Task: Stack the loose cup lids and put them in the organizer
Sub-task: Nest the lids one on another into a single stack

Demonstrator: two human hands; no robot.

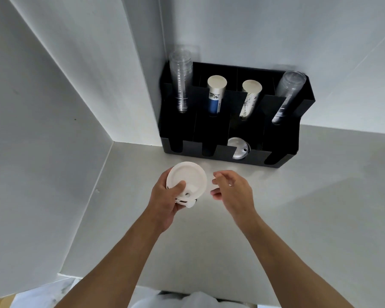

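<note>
My left hand point(165, 197) grips a small stack of white cup lids point(188, 177) by its lower edge, thumb on top, above the grey counter. My right hand point(232, 187) hovers just to the right of the stack, fingers curled and apart, holding nothing that I can see. The black organizer point(211, 153) stands in the corner behind the hands. One of its front slots holds clear lids point(239, 148); the other front slots look dark.
The organizer's back compartments hold two stacks of clear cups point(181, 81) point(286, 96) and two stacks of paper cups point(216, 94) point(250, 96). White walls close in on the left and behind. The grey counter point(298, 196) extends to the right and toward me.
</note>
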